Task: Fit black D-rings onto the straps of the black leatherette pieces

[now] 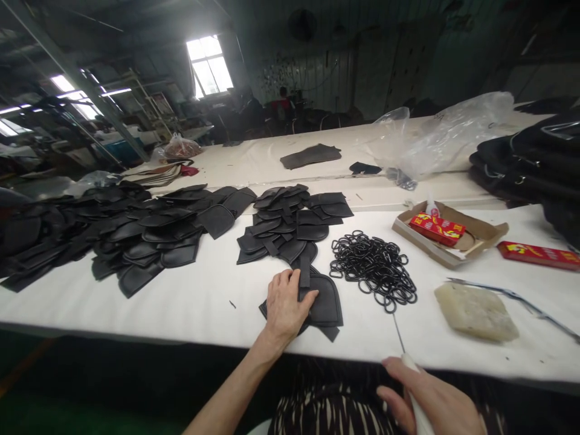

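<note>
My left hand [287, 305] rests on a black leather-like piece [327, 299] near the table's front edge, thumb and fingers apart, with a short dark strap [304, 270] beside the fingertips. In my right hand [430, 389] is a white-handled awl [414, 393], its thin metal shaft pointing up toward a heap of black D-shaped rings [374, 266]. Behind my left hand lies a small pile of black pieces with straps [281, 223]. Larger piles of similar black pieces [154, 232] spread over the left side of the table.
On the right are a cardboard tray [446, 257] with red boxes, another red box [539, 255], a yellowish block [475, 311] and metal tweezers [512, 294]. Clear plastic [448, 136] and black bags [530, 160] lie farther back. The white table [194, 308] ends just before my body.
</note>
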The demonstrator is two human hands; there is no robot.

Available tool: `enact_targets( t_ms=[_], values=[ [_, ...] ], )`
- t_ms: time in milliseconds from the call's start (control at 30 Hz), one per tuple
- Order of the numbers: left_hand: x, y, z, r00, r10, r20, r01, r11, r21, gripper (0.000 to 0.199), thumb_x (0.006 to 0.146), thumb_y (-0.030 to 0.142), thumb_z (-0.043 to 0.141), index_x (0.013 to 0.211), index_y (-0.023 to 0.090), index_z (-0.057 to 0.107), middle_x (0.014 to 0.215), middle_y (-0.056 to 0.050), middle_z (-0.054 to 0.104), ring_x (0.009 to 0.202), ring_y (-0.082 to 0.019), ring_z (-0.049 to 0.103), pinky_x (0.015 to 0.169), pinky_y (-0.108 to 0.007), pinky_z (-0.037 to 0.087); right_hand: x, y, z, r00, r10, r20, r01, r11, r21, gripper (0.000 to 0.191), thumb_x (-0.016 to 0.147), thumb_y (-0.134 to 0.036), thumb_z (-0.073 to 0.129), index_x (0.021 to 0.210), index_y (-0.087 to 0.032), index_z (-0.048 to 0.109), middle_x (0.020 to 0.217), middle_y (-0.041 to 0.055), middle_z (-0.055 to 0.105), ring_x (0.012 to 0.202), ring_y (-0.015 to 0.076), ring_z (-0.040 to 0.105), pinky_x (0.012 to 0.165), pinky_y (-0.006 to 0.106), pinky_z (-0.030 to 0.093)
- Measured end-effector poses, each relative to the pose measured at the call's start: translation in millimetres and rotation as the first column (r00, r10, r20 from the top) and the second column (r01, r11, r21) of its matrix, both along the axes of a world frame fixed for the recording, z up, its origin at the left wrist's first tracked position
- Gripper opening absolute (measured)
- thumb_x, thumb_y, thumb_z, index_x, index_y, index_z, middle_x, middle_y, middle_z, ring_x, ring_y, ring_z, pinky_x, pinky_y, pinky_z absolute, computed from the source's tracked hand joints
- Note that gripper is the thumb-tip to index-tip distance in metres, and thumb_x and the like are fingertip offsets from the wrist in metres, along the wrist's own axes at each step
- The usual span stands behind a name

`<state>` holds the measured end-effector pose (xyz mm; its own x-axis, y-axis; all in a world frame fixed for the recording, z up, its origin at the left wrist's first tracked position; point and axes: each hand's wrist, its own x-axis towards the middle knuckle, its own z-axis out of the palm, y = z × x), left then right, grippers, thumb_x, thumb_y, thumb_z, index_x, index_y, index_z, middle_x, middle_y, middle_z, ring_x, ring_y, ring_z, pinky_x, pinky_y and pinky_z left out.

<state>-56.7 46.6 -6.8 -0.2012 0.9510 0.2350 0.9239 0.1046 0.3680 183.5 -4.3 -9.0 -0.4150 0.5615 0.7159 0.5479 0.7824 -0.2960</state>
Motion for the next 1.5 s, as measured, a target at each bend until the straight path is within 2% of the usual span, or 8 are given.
enact_targets(
  t_ms=[233,533,767,933,1067,1267,1400,1500],
  values=[
    [-20.9,31.4,1.0,0.996,-0.092,0.001,0.092,0.993,0.076,0.035,0.075,0.030,0.059,0.107,0.017,0.058,0.112,-0.013,0.055,0.108,-0.030,0.045,0.094,-0.044,0.033,-18.1,-2.9,-8.4,0.999,-0.033,-0.021,0.032,0.999,-0.031,0.011,0.086,-0.023,0.055,0.090,-0.015,0.062,0.070,0.0052,0.069,0.054,0.0136,0.064,0.055,0.021,0.051],
    [-44.1,59.0,10.6,0.943,0.093,0.320,-0.140,0.982,0.126,0.040,0.067,0.029,0.064,0.104,0.013,0.059,0.091,-0.008,0.058,0.090,-0.026,0.052,0.083,-0.040,0.041,0.1,-3.7,-10.8,1.000,-0.008,0.000,0.008,1.000,-0.017,0.014,0.083,-0.019,0.059,0.096,-0.014,0.060,0.075,0.0054,0.069,0.055,0.0134,0.065,0.056,0.020,0.052],
    [-42.3,26.0,59.6,0.797,0.004,0.604,-0.100,0.987,0.125,0.025,0.077,0.040,0.055,0.074,0.017,0.063,0.078,-0.002,0.061,0.078,-0.018,0.056,0.074,-0.027,0.043,18.6,5.1,8.1,0.990,-0.142,-0.015,0.138,0.980,-0.145,0.021,0.084,-0.025,0.058,0.101,-0.012,0.057,0.071,0.0062,0.067,0.058,0.0152,0.064,0.056,0.022,0.050],
    [-19.7,-3.7,92.4,0.596,-0.040,0.802,0.171,0.982,-0.079,0.023,0.075,0.040,0.060,0.076,0.019,0.068,0.076,-0.003,0.065,0.078,-0.020,0.056,0.072,-0.025,0.041,18.4,31.9,10.0,0.945,-0.327,0.007,0.310,0.889,-0.337,0.013,0.090,-0.026,0.047,0.089,-0.017,0.056,0.071,0.0025,0.062,0.059,0.0129,0.059,0.056,0.022,0.043],
    [22.0,-10.3,73.9,0.603,-0.134,0.786,0.397,0.906,-0.150,0.025,0.077,0.036,0.058,0.061,0.017,0.063,0.069,-0.002,0.059,0.066,-0.017,0.051,0.062,-0.025,0.039,2.4,55.2,4.3,0.861,-0.449,0.240,0.504,0.819,-0.274,0.015,0.089,-0.024,0.043,0.088,-0.018,0.057,0.071,0.0034,0.059,0.060,0.0161,0.057,0.054,0.024,0.037],
    [70.2,-13.1,18.0,0.808,-0.343,0.479,0.376,0.926,0.027,0.018,0.078,0.022,0.057,0.061,0.020,0.059,0.070,-0.003,0.058,0.077,-0.021,0.049,0.072,-0.033,0.037,-25.1,63.0,-4.2,0.812,-0.506,0.290,0.578,0.762,-0.292,0.012,0.084,-0.012,0.045,0.082,-0.018,0.056,0.071,0.0048,0.054,0.058,0.0172,0.051,0.051,0.025,0.029],
    [77.1,-18.1,12.6,0.892,-0.391,0.227,0.382,0.920,0.083,0.020,0.082,0.014,0.048,0.079,0.021,0.066,0.089,-0.008,0.062,0.089,-0.025,0.047,0.078,-0.038,0.035,-23.9,59.0,-8.2,0.858,-0.469,0.210,0.514,0.775,-0.368,0.012,0.084,-0.011,0.043,0.085,-0.018,0.054,0.075,0.0044,0.053,0.062,0.0170,0.051,0.054,0.025,0.031],
    [77.1,-21.3,19.4,0.886,-0.384,0.260,0.382,0.922,0.058,0.022,0.084,0.018,0.046,0.079,0.021,0.067,0.086,-0.008,0.063,0.083,-0.024,0.049,0.073,-0.035,0.036,-15.6,57.6,-9.2,0.906,-0.412,0.098,0.411,0.800,-0.438,0.011,0.086,-0.014,0.042,0.087,-0.018,0.051,0.074,0.0017,0.052,0.065,0.0155,0.051,0.058,0.025,0.036]
  ],
)
